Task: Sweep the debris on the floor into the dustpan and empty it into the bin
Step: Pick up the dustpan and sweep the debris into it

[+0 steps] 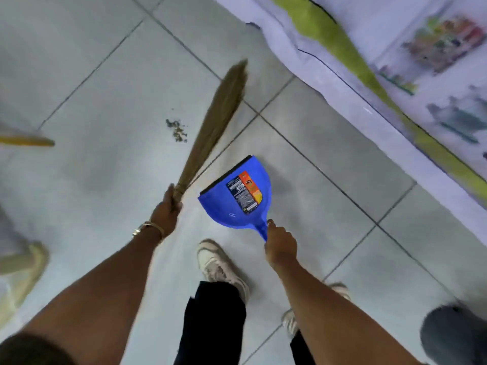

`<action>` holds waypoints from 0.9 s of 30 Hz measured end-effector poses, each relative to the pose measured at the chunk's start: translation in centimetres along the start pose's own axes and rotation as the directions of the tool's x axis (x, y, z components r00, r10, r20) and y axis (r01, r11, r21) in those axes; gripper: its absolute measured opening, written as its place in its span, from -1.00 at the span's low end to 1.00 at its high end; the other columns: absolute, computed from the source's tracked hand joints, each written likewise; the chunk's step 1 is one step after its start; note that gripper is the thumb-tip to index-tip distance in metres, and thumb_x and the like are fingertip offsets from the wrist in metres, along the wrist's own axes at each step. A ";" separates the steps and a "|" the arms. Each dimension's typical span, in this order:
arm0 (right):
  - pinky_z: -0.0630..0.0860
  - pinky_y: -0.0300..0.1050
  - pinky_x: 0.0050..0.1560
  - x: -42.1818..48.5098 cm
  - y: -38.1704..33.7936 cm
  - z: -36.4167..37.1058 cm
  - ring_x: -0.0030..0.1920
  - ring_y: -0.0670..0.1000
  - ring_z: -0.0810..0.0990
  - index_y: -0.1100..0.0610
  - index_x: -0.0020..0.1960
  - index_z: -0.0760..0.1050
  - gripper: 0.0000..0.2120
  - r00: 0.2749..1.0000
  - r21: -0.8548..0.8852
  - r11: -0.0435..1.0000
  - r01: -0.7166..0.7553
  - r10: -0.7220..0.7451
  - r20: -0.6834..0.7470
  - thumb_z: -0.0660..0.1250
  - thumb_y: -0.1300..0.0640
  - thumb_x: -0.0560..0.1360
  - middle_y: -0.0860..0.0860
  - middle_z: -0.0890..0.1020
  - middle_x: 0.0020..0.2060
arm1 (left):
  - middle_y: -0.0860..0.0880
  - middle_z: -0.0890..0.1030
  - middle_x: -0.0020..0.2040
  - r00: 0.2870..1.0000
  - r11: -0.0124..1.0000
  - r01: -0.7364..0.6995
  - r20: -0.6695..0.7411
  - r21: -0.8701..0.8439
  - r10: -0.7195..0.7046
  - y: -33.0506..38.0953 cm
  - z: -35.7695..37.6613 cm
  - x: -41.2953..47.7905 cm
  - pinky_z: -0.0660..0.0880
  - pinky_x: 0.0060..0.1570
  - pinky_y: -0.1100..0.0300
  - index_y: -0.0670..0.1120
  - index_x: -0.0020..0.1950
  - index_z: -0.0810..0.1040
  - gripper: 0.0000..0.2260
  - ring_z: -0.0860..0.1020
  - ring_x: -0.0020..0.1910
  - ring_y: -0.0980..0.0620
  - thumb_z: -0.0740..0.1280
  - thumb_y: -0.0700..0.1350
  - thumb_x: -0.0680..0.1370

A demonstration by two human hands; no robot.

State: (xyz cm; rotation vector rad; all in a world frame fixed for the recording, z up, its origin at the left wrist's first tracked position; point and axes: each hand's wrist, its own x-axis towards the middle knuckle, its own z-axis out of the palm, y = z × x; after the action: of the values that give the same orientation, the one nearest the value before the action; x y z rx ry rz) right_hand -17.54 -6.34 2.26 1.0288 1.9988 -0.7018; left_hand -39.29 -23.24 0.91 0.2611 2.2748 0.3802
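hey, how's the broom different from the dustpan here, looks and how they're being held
The broom is a brown bundle of fibres, long and thin; the dustpan is blue plastic, broad, with a label. The broom is in the left hand, the dustpan in the right hand. Both point away from the person, toward the debris.

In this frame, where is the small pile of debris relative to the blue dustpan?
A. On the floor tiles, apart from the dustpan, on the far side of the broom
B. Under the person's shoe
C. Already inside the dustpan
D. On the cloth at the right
A: the debris lies on bare floor left of the broom, well clear of the dustpan, whose pan looks clean.
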 end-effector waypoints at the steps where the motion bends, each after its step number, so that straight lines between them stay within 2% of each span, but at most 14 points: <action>1: 0.48 -0.03 0.20 0.0 -1.9 -0.2 0.25 0.17 0.54 0.12 0.51 0.16 -0.46 1.000 0.005 1.000 -0.008 0.008 0.014 0.19 0.25 0.57 0.14 0.53 0.26 | -0.36 0.45 0.32 0.999 0.999 0.045 -0.023 -0.021 -0.046 -1.8 -1.8 0.3 0.40 0.16 -0.01 -0.03 0.55 0.04 -0.48 0.48 0.22 -0.35 0.16 -0.13 0.63; 4: 0.45 -0.04 0.25 1.2 -6.9 -0.4 0.29 0.15 0.50 0.12 0.51 0.14 -0.45 0.999 -0.004 1.000 -0.030 0.030 0.015 0.20 0.25 0.56 0.12 0.49 0.29 | -0.30 0.42 0.37 0.988 0.989 0.112 -0.097 -0.094 -0.121 -6.8 -6.7 2.4 0.34 0.26 -0.04 -0.03 0.53 0.14 -0.55 0.42 0.30 -0.32 0.12 -0.08 0.64; 7: 0.46 0.00 0.24 4.6 -11.0 0.4 0.30 0.18 0.51 0.13 0.44 0.25 -0.55 0.999 -0.026 0.999 -0.047 0.047 -0.011 0.19 0.26 0.57 0.13 0.51 0.28 | -0.33 0.49 0.27 0.967 0.984 0.139 -0.199 -0.113 -0.159 -11.3 -9.5 6.2 0.38 0.17 -0.02 -0.06 0.47 0.25 -0.61 0.47 0.21 -0.32 0.12 -0.11 0.63; 11: 0.47 0.02 0.22 9.7 -13.6 1.9 0.29 0.21 0.51 0.16 0.33 0.37 -0.64 0.997 -0.045 0.997 -0.056 0.054 -0.053 0.23 0.27 0.54 0.15 0.52 0.25 | -0.37 0.51 0.18 0.934 0.975 0.204 -0.280 -0.086 -0.220 -14.6 -9.8 12.6 0.43 0.03 -0.06 -0.03 0.37 0.33 -0.68 0.50 0.10 -0.36 0.14 -0.08 0.61; 14: 0.50 0.01 0.15 12.4 -14.6 3.0 0.23 0.22 0.54 0.18 0.25 0.42 -0.70 0.996 -0.072 0.997 -0.022 0.016 -0.090 0.28 0.26 0.52 0.16 0.55 0.20 | -0.35 0.52 0.11 0.920 0.958 0.277 -0.268 -0.068 -0.285 -15.7 -8.4 16.2 0.42 -0.06 -0.04 0.01 0.26 0.35 -0.73 0.52 0.03 -0.36 0.12 -0.02 0.57; 19: 0.51 0.01 0.12 15.9 -15.8 3.7 0.19 0.22 0.57 0.20 0.22 0.43 -0.73 0.993 -0.127 0.991 0.048 -0.061 -0.101 0.30 0.23 0.53 0.17 0.55 0.18 | -0.35 0.52 0.09 0.917 0.938 0.345 -0.200 -0.032 -0.345 -16.4 -4.7 20.3 0.44 0.03 -0.09 -0.08 0.23 0.32 -0.74 0.52 0.05 -0.35 0.16 -0.07 0.56; 22: 0.52 0.02 0.12 17.6 -15.9 3.7 0.17 0.22 0.58 0.18 0.26 0.40 -0.70 0.988 -0.160 0.985 0.071 -0.091 -0.121 0.30 0.23 0.55 0.16 0.56 0.17 | -0.32 0.50 -0.01 0.921 0.935 0.353 -0.165 -0.037 -0.354 -17.0 -2.4 22.1 0.42 -0.04 -0.08 -0.12 0.21 0.32 -0.76 0.52 0.04 -0.34 0.18 -0.12 0.56; 24: 0.51 0.04 0.13 18.3 -15.8 3.5 0.18 0.22 0.57 0.17 0.34 0.35 -0.64 0.985 -0.185 0.979 0.082 -0.108 -0.136 0.28 0.22 0.57 0.17 0.56 0.18 | -0.26 0.43 -0.10 0.924 0.937 0.345 -0.157 -0.050 -0.348 -17.3 -1.4 22.6 0.34 -0.13 -0.01 -0.15 0.19 0.32 -0.77 0.50 -0.06 -0.29 0.19 -0.14 0.56; 27: 0.49 0.04 0.16 18.6 -15.5 3.3 0.21 0.23 0.55 0.16 0.45 0.26 -0.55 0.984 -0.230 0.970 0.084 -0.118 -0.137 0.26 0.20 0.58 0.18 0.54 0.20 | -0.25 0.40 -0.10 0.937 0.945 0.328 -0.133 0.011 -0.324 -17.4 -1.1 22.4 0.34 -0.09 -0.04 -0.14 0.19 0.29 -0.77 0.44 -0.12 -0.23 0.19 -0.11 0.56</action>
State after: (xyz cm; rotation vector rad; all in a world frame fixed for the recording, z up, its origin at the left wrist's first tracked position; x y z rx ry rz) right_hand -36.41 -9.06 -13.02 0.8716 2.2149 -0.4491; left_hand -56.01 -32.90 -19.90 -0.1305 2.3999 0.1899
